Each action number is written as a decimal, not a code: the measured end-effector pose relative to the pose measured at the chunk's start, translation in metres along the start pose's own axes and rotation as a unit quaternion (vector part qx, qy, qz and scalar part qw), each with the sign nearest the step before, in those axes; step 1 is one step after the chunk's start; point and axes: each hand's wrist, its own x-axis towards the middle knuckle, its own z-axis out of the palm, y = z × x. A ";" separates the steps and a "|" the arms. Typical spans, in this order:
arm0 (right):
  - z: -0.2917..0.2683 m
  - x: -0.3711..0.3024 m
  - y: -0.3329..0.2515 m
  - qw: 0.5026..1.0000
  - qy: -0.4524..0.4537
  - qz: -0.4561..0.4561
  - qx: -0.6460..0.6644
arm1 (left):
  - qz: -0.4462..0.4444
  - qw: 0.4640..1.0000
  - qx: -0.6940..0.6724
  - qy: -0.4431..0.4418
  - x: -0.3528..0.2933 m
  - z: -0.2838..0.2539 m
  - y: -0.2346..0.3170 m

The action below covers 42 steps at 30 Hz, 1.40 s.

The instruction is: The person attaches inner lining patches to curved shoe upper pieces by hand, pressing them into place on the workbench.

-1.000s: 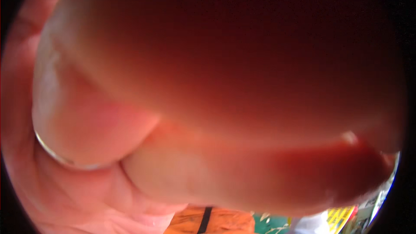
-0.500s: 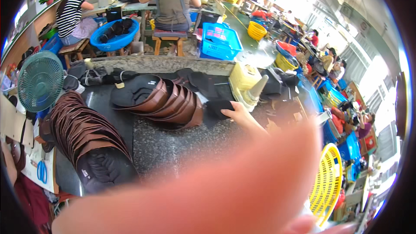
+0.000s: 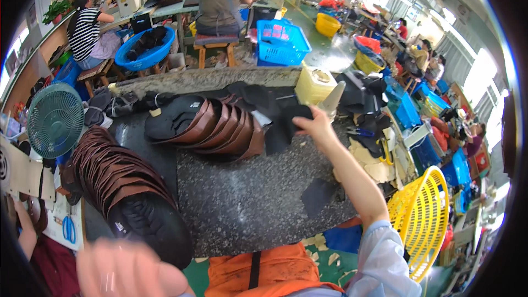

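At the far middle of the dark speckled worktop (image 3: 242, 192), my right hand (image 3: 314, 125) pinches a thin black shoe piece (image 3: 286, 126), flat and soft-looking. Just left of it lies a nested row of brown and black shoe uppers (image 3: 220, 126). Another, longer stack of brown and black uppers (image 3: 124, 173) runs down the worktop's left side. My left hand (image 3: 129, 272) is close and blurred at the lower left, near this stack's near end; its fingers do not show clearly. A separate dark flat piece (image 3: 318, 197) lies on the worktop below my right forearm.
A pale yellow container (image 3: 314, 87) and a grey cone (image 3: 332, 99) stand beyond my right hand. Scraps and yellow-handled scissors (image 3: 386, 153) lie to the right, above a yellow basket (image 3: 423, 214). A green fan (image 3: 55, 118) and blue scissors (image 3: 69, 229) are left. Co-workers sit beyond.
My left hand and arm, which covered the near worktop, have moved down and left. My right hand has shifted slightly up and right with the black piece, and more of it shows.
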 end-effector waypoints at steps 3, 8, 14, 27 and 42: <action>-0.018 0.001 -0.025 0.999 -0.003 -0.003 0.033 | -0.211 0.900 0.259 0.282 -0.023 -0.061 -0.034; -0.019 -0.026 -0.061 0.996 -0.072 0.016 0.049 | -0.396 0.724 0.433 0.363 -0.039 -0.118 -0.139; -0.034 -0.076 -0.072 0.987 -0.157 0.035 0.013 | -0.400 0.775 0.411 0.265 -0.045 -0.155 -0.175; -0.007 -0.134 -0.001 0.994 -0.104 0.031 -0.020 | -0.320 0.788 0.234 0.471 -0.089 -0.097 -0.143; 0.015 -0.119 0.014 0.982 -0.179 0.023 -0.054 | -0.198 0.347 0.890 0.218 -0.022 -0.239 -0.068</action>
